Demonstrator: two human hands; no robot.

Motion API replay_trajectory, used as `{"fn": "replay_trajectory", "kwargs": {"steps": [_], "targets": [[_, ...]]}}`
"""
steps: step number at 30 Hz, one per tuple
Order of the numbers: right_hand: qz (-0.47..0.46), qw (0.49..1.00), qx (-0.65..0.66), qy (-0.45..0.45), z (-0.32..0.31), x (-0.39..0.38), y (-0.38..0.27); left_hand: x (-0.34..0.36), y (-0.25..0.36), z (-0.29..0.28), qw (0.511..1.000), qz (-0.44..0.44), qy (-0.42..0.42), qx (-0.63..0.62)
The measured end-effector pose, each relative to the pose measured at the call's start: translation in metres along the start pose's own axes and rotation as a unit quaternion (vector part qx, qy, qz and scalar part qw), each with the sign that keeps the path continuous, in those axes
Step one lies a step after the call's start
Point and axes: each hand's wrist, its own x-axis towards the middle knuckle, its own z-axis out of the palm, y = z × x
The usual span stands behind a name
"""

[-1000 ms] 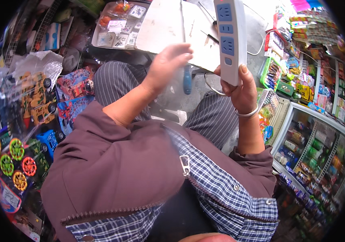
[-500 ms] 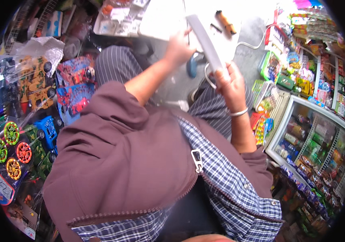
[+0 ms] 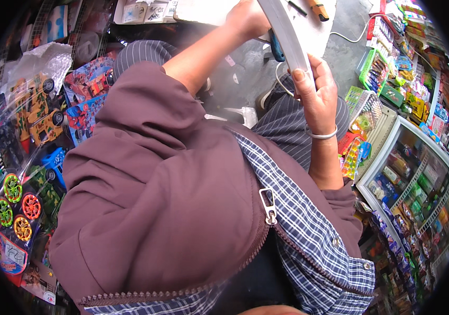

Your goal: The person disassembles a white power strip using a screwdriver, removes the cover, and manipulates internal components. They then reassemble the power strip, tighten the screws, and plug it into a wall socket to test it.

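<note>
While the right hand (image 3: 320, 94) clasps the power strip (image 3: 290, 42), the left hand (image 3: 248, 20) is beside it, its grip unclear. Right of the strip lies an orange tool (image 3: 319, 9).

Bright light, fisheye-bent edges.

So the power strip (image 3: 290, 39) gets chopped by the top edge, and it's turned so side-on that its socket face is hidden. Left hand (image 3: 248, 21) runs right up to that edge too, fingertips out of sight, so I can't tell what it's gripping, if anything. The blue handle (image 3: 276, 47) is partly tucked behind the strip, the orange tool (image 3: 318, 9) is cut off, and the fridge bottles (image 3: 421, 181) are too tiny to make out.
</note>
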Motion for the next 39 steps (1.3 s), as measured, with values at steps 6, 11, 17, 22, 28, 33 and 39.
{"fn": "replay_trajectory", "kwargs": {"steps": [6,11,17,22,28,33,39], "targets": [[0.007,0.998,0.055,-0.019,0.017,-0.003,0.006,-0.015,-0.007,-0.027,0.978,-0.001,-0.087,-0.187],[-0.006,0.999,-0.025,-0.019,0.021,-0.002,0.0,-0.034,0.005,-0.054,0.979,-0.029,-0.127,-0.159],[0.094,0.986,0.13,-0.044,0.011,-0.007,-0.01,-0.083,0.035,-0.088,0.942,-0.203,-0.091,-0.252],[0.143,0.975,0.142,-0.093,0.018,-0.012,-0.01,-0.121,0.059,-0.089,0.895,-0.261,-0.157,-0.327],[0.082,0.992,0.089,-0.034,0.06,-0.012,-0.005,-0.139,0.069,-0.081,0.813,-0.246,-0.149,-0.506],[-0.108,0.984,-0.135,-0.033,0.087,-0.009,0.006,-0.138,0.064,-0.073,0.817,-0.163,-0.066,-0.55],[-0.098,0.988,-0.089,-0.08,0.094,-0.009,0.003,-0.136,0.046,-0.085,0.747,-0.191,-0.112,-0.627]]}}
